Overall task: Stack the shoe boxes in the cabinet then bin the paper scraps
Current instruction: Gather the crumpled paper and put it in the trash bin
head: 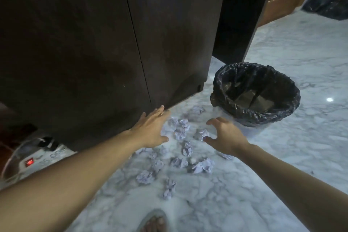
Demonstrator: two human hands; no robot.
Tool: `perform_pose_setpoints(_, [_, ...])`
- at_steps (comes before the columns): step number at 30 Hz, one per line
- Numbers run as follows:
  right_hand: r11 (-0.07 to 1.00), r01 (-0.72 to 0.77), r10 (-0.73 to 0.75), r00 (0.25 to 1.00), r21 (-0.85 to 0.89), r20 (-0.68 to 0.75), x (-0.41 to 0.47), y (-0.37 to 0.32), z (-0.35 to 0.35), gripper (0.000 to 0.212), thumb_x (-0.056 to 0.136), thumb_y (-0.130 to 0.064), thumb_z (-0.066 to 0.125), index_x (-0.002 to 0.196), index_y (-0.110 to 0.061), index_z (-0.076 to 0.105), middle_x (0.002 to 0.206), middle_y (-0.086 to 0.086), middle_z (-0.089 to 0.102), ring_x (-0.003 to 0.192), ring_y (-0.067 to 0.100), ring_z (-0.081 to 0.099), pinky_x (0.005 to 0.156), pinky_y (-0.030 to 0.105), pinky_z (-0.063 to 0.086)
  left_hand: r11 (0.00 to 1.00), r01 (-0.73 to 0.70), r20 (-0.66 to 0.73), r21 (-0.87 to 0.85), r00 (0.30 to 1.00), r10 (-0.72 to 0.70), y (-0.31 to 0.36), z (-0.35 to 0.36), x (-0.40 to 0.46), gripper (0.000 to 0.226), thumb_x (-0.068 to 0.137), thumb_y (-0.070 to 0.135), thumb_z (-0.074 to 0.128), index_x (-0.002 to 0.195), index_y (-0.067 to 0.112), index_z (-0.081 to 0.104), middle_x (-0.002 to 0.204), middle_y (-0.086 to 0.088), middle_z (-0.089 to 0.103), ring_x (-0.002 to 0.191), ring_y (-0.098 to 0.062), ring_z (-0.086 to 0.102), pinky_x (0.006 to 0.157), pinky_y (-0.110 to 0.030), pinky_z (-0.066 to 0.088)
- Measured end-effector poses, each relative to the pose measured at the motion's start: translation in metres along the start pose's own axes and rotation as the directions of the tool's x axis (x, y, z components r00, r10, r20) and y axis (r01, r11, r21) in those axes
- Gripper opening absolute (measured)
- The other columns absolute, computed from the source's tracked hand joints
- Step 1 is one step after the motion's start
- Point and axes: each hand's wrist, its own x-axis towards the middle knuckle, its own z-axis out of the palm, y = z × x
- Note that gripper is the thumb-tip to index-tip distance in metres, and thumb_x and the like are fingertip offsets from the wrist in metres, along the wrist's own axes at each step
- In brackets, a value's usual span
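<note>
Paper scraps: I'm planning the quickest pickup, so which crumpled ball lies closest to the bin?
The paper ball beside the cabinet corner, just left of the bin; others lie nearer the person.

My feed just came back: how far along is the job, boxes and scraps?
Done, apparently: the cabinet doors are closed and no shoe boxes show. In hand: left hand and right hand reach, open and empty, over the paper scraps. Left: all the crumpled scraps lie on the floor; none show in the bin.
</note>
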Motion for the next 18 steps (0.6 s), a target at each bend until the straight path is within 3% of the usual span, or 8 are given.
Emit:
perform_pose_setpoints(4, [0.99, -0.144, 0.143, 0.964, -0.01, 0.224, 0.0, 0.024, 0.035, 0.087, 0.072, -0.068, 0.066, 0.142, -0.023, 0.04, 0.143, 0.006, 0.046, 0.13, 0.028, 0.044, 0.104, 0.042, 0.042, 0.995, 0.075, 0.048, -0.063, 0.996, -0.072, -0.026, 0.044, -0.016, 0.101, 0.081, 0.053, 0.065, 0.155, 0.021, 0.004, 0.163, -0.002, -0.004, 0.15, -0.018, -0.001, 0.12, -0.046, 0.004])
perform_pose_setpoints(8, [0.981, -0.192, 0.18, 0.949, 0.021, 0.26, 0.003, 0.051, 0.069, 0.116, 0.048, -0.088, 0.056, 0.145, -0.03, 0.034, 0.153, 0.005, 0.032, 0.141, 0.028, 0.029, 0.109, 0.049, 0.037, 0.976, 0.158, 0.131, -0.15, 0.982, -0.139, -0.041, 0.101, -0.016, 0.12, 0.067, 0.075, 0.064, 0.154, 0.026, -0.003, 0.162, 0.0, -0.013, 0.149, -0.019, -0.008, 0.12, -0.047, -0.003])
perform_pose_setpoints(13, [0.968, -0.246, 0.22, 0.931, 0.054, 0.291, -0.005, 0.053, 0.112, 0.128, 0.041, -0.092, 0.058, 0.15, -0.038, 0.018, 0.161, 0.001, 0.003, 0.148, 0.029, 0.007, 0.11, 0.059, 0.032, 0.976, 0.182, 0.174, -0.122, 0.972, -0.16, -0.049, 0.155, -0.027, 0.14, 0.046, 0.095, 0.048, 0.151, 0.029, -0.017, 0.155, 0.0, -0.033, 0.145, -0.022, -0.025, 0.117, -0.053, -0.011])
perform_pose_setpoints(18, [0.989, -0.128, 0.104, 0.958, 0.077, 0.266, -0.012, 0.033, 0.147, 0.125, 0.048, -0.085, 0.066, 0.152, -0.033, 0.017, 0.162, 0.009, -0.008, 0.149, 0.033, -0.001, 0.118, 0.056, 0.019, 0.983, 0.149, 0.147, -0.11, 0.98, -0.133, -0.045, 0.19, -0.032, 0.152, 0.032, 0.099, 0.044, 0.145, 0.028, -0.03, 0.149, -0.004, -0.043, 0.142, -0.026, -0.032, 0.115, -0.057, -0.01])
